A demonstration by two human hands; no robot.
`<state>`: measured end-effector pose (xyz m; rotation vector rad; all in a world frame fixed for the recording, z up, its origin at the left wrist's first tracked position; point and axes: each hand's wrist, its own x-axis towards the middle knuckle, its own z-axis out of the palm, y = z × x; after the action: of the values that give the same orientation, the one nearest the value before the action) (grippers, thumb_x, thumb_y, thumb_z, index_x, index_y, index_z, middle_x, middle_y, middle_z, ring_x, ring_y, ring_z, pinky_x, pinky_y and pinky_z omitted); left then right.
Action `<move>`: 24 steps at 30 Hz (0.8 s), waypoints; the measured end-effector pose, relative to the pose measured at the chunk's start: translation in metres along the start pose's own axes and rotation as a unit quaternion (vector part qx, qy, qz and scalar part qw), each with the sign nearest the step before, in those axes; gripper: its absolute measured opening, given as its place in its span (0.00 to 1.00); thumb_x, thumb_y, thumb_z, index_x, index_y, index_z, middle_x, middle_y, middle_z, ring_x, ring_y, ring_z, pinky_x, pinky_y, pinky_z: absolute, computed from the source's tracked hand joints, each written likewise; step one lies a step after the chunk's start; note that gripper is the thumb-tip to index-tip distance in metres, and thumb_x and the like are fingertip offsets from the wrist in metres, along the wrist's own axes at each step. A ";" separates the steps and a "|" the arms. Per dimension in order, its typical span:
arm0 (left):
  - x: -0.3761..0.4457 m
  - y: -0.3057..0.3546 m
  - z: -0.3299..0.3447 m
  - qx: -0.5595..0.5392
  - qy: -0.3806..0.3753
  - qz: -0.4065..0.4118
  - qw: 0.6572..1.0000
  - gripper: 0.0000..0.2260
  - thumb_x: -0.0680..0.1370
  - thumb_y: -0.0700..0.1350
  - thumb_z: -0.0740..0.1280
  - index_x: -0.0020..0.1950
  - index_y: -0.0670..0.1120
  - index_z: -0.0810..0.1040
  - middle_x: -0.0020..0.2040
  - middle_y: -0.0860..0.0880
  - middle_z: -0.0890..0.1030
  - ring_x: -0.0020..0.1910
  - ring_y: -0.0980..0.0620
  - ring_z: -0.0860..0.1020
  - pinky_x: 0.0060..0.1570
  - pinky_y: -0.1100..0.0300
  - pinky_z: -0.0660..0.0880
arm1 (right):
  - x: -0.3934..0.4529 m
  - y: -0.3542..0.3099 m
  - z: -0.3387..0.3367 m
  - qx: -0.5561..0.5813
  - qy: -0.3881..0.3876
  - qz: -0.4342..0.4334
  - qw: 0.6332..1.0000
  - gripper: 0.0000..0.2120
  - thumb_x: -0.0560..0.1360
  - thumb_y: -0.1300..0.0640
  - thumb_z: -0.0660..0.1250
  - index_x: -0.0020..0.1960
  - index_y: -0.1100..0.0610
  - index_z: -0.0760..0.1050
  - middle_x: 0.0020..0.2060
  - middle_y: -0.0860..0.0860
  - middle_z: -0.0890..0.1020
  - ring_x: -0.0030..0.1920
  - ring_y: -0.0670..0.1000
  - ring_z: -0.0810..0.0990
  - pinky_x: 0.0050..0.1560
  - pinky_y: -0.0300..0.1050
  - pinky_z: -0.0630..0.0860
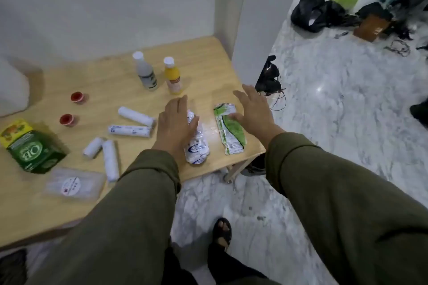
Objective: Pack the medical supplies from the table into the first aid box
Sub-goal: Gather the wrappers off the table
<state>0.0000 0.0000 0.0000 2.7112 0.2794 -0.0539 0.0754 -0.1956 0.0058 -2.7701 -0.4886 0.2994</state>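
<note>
- While the left hand [176, 122] curls its fingers [193, 124] over the top end of a white crinkled packet [196, 146], the grip looks only part closed; whether the packet is truly pinched or merely covered cannot be told.
- Spread wide and holding nothing, the right hand [253, 113] hangs over a green-and-white sachet [229, 129], its fingertips [234, 117] at or just above the wrapper.
- Both packets lie near the table's [111, 81] right corner, the sachet closest to the edge; a sideways swipe instead of a clean lift could likely push it off onto the marble floor [335, 122].
- Slick foil may slide or crumple under a loose hold, so either packet could slip on the way up.
- Just beyond the left hand stand a grey bottle [146, 74] and a yellow bottle [173, 77], both upright; a forward overreach could tip them.
- Four white bandage rolls [136, 118] lie loose to the left, free to roll if a sleeve [143, 183] drags across them.
- Farther left sit two red caps [77, 96], a green carton [32, 146] and a clear pouch [74, 184].
- No first aid box can be made out for certain; only a blurred white shape [12, 90] shows at the left edge, so the carry could be long and awkward.
</note>
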 end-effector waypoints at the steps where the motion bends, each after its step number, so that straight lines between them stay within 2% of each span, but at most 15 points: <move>1: 0.000 -0.001 0.001 0.013 -0.010 -0.018 1.000 0.28 0.80 0.51 0.59 0.76 0.43 0.54 0.75 0.43 0.60 0.73 0.45 0.58 0.66 0.50 0.59 | 0.004 0.000 0.003 0.000 -0.007 -0.003 1.000 0.33 0.74 0.47 0.66 0.75 0.54 0.57 0.77 0.54 0.53 0.77 0.54 0.48 0.76 0.57 0.48; 6: 0.006 -0.005 0.015 0.052 -0.040 -0.067 0.996 0.31 0.78 0.53 0.61 0.76 0.45 0.53 0.73 0.43 0.62 0.72 0.44 0.58 0.64 0.48 0.61 | 0.013 0.002 0.014 -0.022 -0.056 -0.002 0.998 0.36 0.73 0.44 0.68 0.75 0.51 0.55 0.78 0.51 0.49 0.78 0.53 0.43 0.76 0.58 0.45; 8: 0.007 -0.004 0.017 0.041 -0.032 -0.085 0.995 0.31 0.78 0.53 0.63 0.76 0.45 0.54 0.73 0.44 0.63 0.71 0.43 0.59 0.64 0.47 0.61 | 0.016 0.008 0.016 -0.022 -0.060 0.002 0.998 0.35 0.72 0.43 0.68 0.74 0.50 0.58 0.78 0.51 0.48 0.78 0.53 0.42 0.75 0.59 0.44; 12: 0.012 -0.001 0.018 -0.018 -0.017 -0.101 0.995 0.33 0.75 0.51 0.68 0.75 0.45 0.57 0.68 0.41 0.65 0.69 0.42 0.61 0.64 0.49 0.62 | 0.020 0.009 0.015 0.007 -0.053 -0.011 0.999 0.30 0.69 0.44 0.72 0.67 0.52 0.67 0.78 0.51 0.49 0.78 0.53 0.42 0.75 0.61 0.44; 16: 0.016 0.002 0.014 -0.109 -0.030 -0.110 0.988 0.35 0.73 0.44 0.72 0.75 0.46 0.58 0.65 0.40 0.72 0.65 0.41 0.69 0.60 0.53 0.67 | 0.022 0.011 0.014 0.041 -0.041 0.006 0.998 0.28 0.66 0.46 0.75 0.59 0.56 0.68 0.77 0.51 0.52 0.78 0.53 0.42 0.75 0.60 0.45; 20: 0.015 0.012 0.010 -0.166 -0.024 -0.135 0.977 0.28 0.75 0.43 0.68 0.73 0.52 0.62 0.61 0.39 0.75 0.56 0.44 0.74 0.50 0.59 0.67 | 0.019 0.014 0.012 0.072 -0.020 0.039 0.996 0.19 0.69 0.49 0.73 0.54 0.58 0.73 0.76 0.51 0.56 0.78 0.53 0.43 0.74 0.60 0.45; 22: 0.017 0.014 0.009 -0.203 -0.014 -0.134 0.970 0.21 0.74 0.43 0.68 0.66 0.51 0.71 0.58 0.39 0.78 0.55 0.44 0.76 0.52 0.60 0.72 | 0.017 0.016 0.010 0.103 0.003 0.057 0.993 0.14 0.71 0.50 0.71 0.51 0.58 0.77 0.75 0.51 0.59 0.78 0.52 0.44 0.74 0.60 0.46; 24: 0.022 0.019 0.006 -0.236 -0.001 -0.127 0.963 0.11 0.74 0.42 0.69 0.55 0.49 0.78 0.52 0.41 0.81 0.51 0.45 0.79 0.52 0.55 0.77 | 0.015 0.020 0.006 0.141 0.035 0.080 0.986 0.10 0.72 0.51 0.71 0.48 0.57 0.79 0.74 0.51 0.62 0.77 0.52 0.46 0.75 0.58 0.48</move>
<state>0.0257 -0.0150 -0.0003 2.1889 0.5613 -0.0556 0.0934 -0.2061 -0.0083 -2.5360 -0.1882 0.2818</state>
